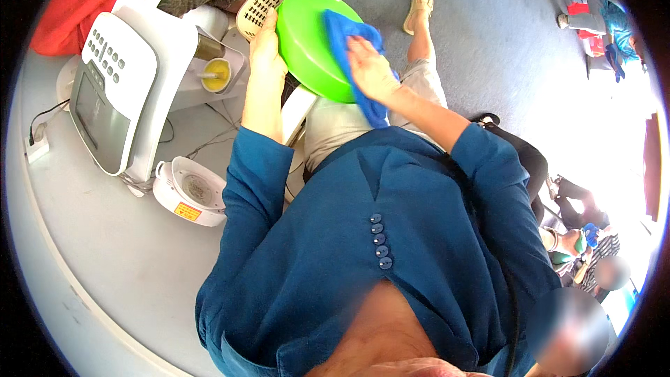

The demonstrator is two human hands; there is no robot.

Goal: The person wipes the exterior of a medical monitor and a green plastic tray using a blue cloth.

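Note:
A bright green plastic basin (306,44) is tilted above my lap. My left hand (268,55) grips its left edge, with the thumb up along the side. My right hand (370,67) lies flat on a blue cloth (343,36) and presses it against the right side of the basin. Part of the cloth hangs below that hand towards my lap. Behind the basin is a cream plastic basket (256,8) with slotted walls, partly hidden by it.
To my left, a white appliance (125,57) with buttons and a dark panel stands on a light table (104,241). Around it are a yellow-lined cup (215,74), a white base unit (209,213), cables and a socket block (37,149). Other people are nearby, several to the right.

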